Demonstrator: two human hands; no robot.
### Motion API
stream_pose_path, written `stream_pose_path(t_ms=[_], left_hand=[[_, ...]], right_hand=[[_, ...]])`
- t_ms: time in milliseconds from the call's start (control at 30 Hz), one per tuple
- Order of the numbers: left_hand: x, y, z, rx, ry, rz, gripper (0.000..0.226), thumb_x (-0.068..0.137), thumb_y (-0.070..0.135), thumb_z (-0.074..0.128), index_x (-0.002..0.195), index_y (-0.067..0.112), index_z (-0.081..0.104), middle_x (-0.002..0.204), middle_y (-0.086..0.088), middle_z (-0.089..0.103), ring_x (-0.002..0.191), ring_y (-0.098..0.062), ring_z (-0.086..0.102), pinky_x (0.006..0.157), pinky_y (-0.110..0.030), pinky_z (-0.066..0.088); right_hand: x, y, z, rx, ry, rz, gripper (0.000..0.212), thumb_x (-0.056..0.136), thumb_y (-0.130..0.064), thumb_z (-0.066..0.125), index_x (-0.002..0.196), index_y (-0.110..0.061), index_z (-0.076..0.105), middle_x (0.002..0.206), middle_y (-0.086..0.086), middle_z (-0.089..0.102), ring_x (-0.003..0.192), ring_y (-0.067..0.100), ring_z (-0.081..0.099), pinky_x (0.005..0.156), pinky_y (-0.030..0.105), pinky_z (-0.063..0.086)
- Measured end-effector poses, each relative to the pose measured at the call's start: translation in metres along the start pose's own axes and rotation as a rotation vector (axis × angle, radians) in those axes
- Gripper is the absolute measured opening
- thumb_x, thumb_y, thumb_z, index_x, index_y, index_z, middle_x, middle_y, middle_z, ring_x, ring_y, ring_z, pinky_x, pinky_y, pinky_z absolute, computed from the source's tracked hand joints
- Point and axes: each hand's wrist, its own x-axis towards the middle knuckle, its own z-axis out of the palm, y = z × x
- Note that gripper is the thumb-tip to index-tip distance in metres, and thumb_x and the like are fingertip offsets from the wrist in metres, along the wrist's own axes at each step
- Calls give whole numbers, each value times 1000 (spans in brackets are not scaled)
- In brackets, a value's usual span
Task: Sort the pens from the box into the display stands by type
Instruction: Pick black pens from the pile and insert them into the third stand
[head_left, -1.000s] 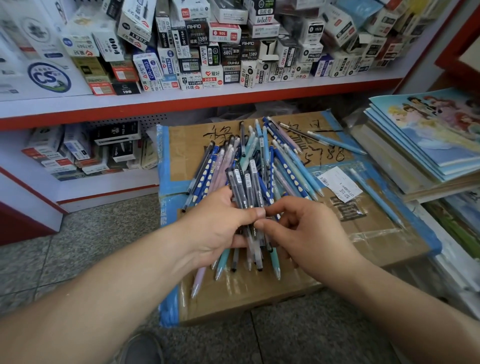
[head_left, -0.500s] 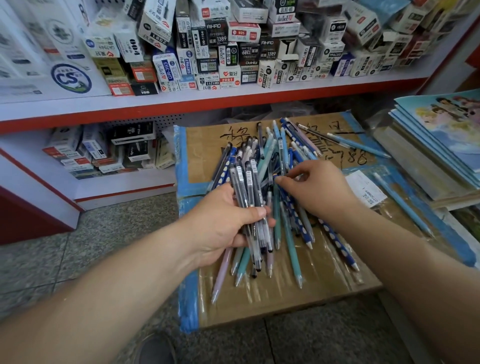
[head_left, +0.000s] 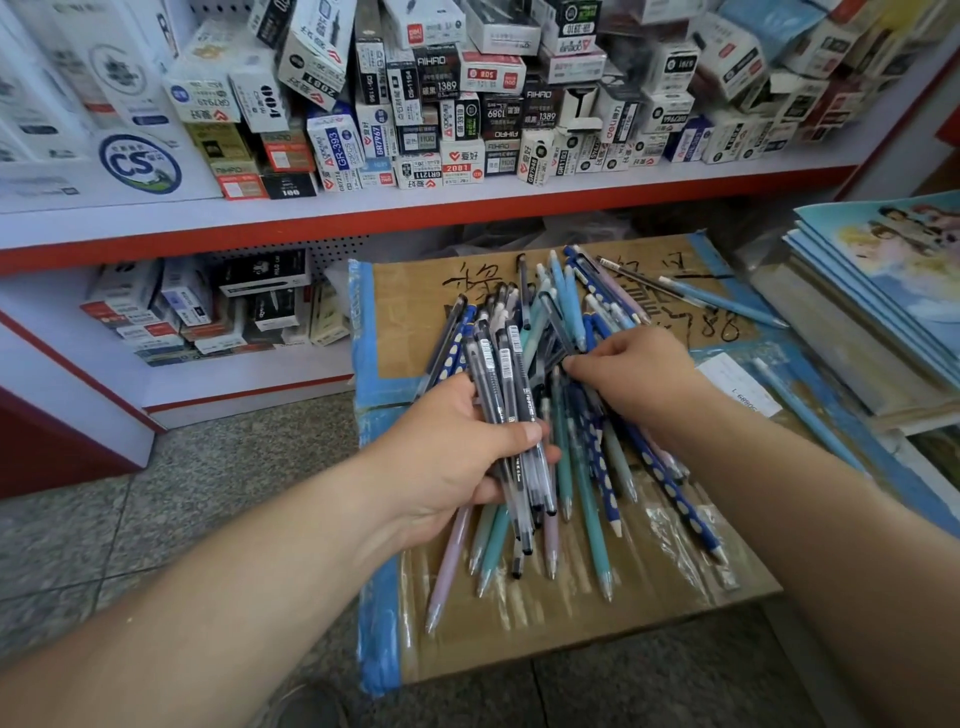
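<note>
The left hand (head_left: 452, 457) is gripping a bundle of dark gel pens (head_left: 498, 374) above the taped cardboard box (head_left: 571, 634); the right hand (head_left: 634, 374), fingers curled, is pinching into the mixed pen pile (head_left: 587, 457) lying on it.

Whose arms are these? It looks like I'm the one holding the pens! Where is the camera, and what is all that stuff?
There's no robot here, just a person. The camera sits on their head and looks down, so it feels as if you were doing the work yourself. This is the only view.

The left hand grips a bundle of dark pens with little barcode stickers. The right hand reaches into the loose pens, which are blue, teal and spotted, and its fingers pinch one of them.

The pens lie on a taped cardboard box on the floor. Behind it, a shelf is crammed with small pen boxes. A stack of notebooks sits to the right.
</note>
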Motion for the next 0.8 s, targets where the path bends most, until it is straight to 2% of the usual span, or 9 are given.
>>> stream_pose_path(t_ms=[100, 167, 233, 300, 467, 600, 667, 733, 800], left_hand=[[2, 0, 2, 1, 9, 1, 30, 94, -3, 64, 120, 11, 59, 109, -11, 76, 92, -20, 76, 86, -57, 58], [3, -1, 4, -5, 5, -1, 31, 94, -3, 63, 121, 10, 60, 107, -11, 76, 92, -22, 76, 83, -52, 61], [5, -2, 6, -13, 8, 3, 31, 93, -4, 63, 121, 9, 62, 105, -11, 77, 91, -23, 76, 83, -51, 61], [6, -3, 8, -18, 28, 16, 30, 93, -5, 63, 120, 8, 62, 104, -12, 77, 92, -26, 75, 83, -52, 61], [9, -6, 14, -38, 43, 23, 31, 93, -5, 64, 122, 6, 60, 105, -13, 76, 91, -28, 75, 74, -47, 63], [10, -7, 21, -46, 15, 26, 31, 93, -6, 62, 121, 6, 61, 100, -14, 76, 85, -29, 76, 68, -44, 63], [10, -7, 25, -27, -2, 26, 29, 93, -6, 62, 119, 7, 62, 93, -11, 76, 82, -27, 75, 72, -48, 63], [9, -8, 28, -11, -8, 24, 29, 93, -5, 62, 119, 8, 63, 93, -10, 75, 83, -27, 74, 81, -57, 60], [10, -8, 29, -14, -10, 16, 30, 93, -4, 63, 120, 8, 62, 93, -10, 75, 83, -28, 74, 81, -58, 60]], right_hand=[[-12, 1, -10, 11, -3, -93, 34, 93, -33, 71, 81, -1, 71, 56, 3, 56, 46, 10, 48, 44, 19, 41], [-27, 2, -17, 108, -134, -125, 32, 93, -35, 72, 80, -6, 70, 53, 0, 56, 45, 10, 46, 48, 22, 42], [-44, 6, -22, 187, -290, -122, 23, 91, -32, 74, 84, -10, 70, 61, 2, 63, 52, 14, 50, 52, 29, 44], [-58, 11, -23, 212, -352, -127, 14, 91, -26, 75, 91, -14, 69, 74, 5, 74, 58, 19, 54, 54, 33, 46], [-76, 20, -20, 185, -294, -222, 7, 95, -17, 70, 100, -18, 66, 57, 5, 64, 49, 21, 62, 44, 33, 55], [-76, 26, -22, 248, -275, -209, 13, 100, -9, 60, 110, -15, 66, 67, 11, 65, 50, 21, 65, 45, 35, 57], [-75, 26, -24, 286, -282, -196, 17, 100, -6, 59, 113, -16, 66, 69, 12, 65, 51, 21, 64, 46, 34, 57], [-74, 26, -24, 291, -273, -189, 16, 100, -6, 59, 106, -18, 68, 67, 11, 65, 50, 21, 63, 46, 34, 56], [-72, 28, -24, 273, -260, -190, 16, 99, -6, 59, 98, -19, 68, 66, 11, 65, 49, 20, 64, 45, 34, 57]])
